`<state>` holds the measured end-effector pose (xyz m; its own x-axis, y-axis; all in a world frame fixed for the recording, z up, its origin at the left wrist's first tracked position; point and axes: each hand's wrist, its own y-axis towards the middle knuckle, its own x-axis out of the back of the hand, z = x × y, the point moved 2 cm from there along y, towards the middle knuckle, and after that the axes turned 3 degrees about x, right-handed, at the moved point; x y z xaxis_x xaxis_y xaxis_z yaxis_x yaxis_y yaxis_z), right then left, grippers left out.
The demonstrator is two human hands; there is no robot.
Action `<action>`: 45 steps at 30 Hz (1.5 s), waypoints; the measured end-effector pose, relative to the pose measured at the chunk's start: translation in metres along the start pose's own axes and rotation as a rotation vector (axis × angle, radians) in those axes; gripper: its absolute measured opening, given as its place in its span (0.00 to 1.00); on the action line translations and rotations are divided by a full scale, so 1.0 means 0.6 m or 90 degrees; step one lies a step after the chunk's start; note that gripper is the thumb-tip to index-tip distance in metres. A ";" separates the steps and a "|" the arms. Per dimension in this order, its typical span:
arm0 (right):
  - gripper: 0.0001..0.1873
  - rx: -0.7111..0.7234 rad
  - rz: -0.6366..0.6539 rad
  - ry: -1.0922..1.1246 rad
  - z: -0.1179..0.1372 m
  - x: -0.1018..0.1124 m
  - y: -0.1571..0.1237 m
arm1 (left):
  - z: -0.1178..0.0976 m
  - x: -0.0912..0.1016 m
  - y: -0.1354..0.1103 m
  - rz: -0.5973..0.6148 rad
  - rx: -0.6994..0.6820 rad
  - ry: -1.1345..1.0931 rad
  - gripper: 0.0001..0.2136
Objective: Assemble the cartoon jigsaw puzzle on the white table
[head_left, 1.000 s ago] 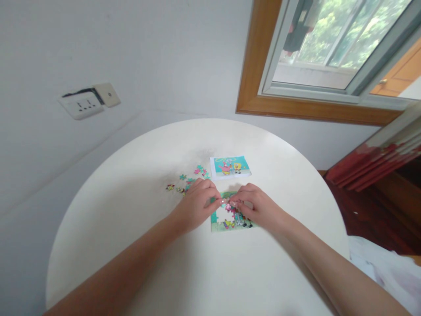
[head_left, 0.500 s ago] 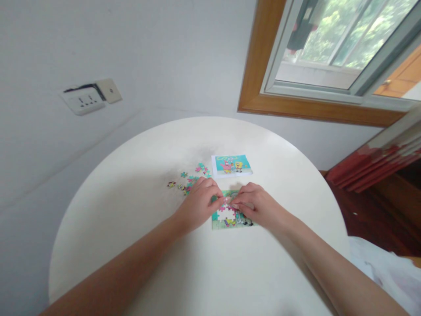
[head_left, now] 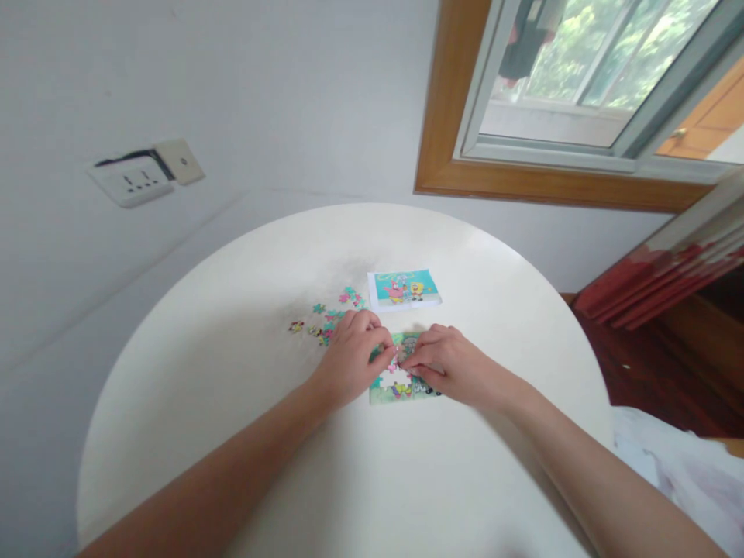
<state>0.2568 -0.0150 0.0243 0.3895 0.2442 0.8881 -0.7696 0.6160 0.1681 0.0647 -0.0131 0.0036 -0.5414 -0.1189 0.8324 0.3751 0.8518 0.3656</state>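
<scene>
A partly filled jigsaw puzzle (head_left: 395, 377) lies flat in its green-bordered tray, with a white gap in the lower middle. My left hand (head_left: 356, 350) is at its upper left, thumb and forefinger pinched on a small pink puzzle piece at the gap's upper edge. From the right, my right hand (head_left: 446, 360) reaches over the tray, its fingers closed at the same spot and partly hiding the piece. The two sets of fingertips almost meet. Loose puzzle pieces (head_left: 319, 308) are scattered to the left, some hidden behind my left hand.
Behind the puzzle lies a cartoon picture card (head_left: 405, 289) with a white edge. Everything rests on a round white table (head_left: 232, 325). Beyond it are a wall with a socket (head_left: 133, 182) and a wood-framed window (head_left: 552, 182). A red curtain (head_left: 633, 283) hangs at right.
My right fingertips have shifted slightly down and left over the puzzle. My left hand stays pinched at nearly the same spot. The whole view has moved a little.
</scene>
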 end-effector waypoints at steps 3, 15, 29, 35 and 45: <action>0.11 0.003 0.004 -0.005 0.001 0.002 0.000 | 0.001 -0.002 0.001 0.002 -0.002 0.020 0.06; 0.12 0.004 0.005 -0.003 0.002 0.002 0.000 | -0.004 -0.005 0.000 0.013 -0.014 0.083 0.06; 0.12 0.006 0.000 0.009 0.001 0.002 -0.001 | -0.005 0.007 -0.002 -0.013 0.002 0.092 0.05; 0.12 0.009 0.005 0.007 -0.001 0.002 -0.001 | 0.017 0.027 -0.001 0.087 -0.056 -0.014 0.05; 0.13 0.013 -0.002 0.018 0.001 0.003 -0.001 | 0.006 0.025 -0.007 0.117 -0.071 -0.009 0.06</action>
<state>0.2578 -0.0154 0.0258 0.4056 0.2645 0.8750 -0.7787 0.6012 0.1792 0.0524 -0.0167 0.0128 -0.4666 0.0404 0.8835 0.5483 0.7970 0.2532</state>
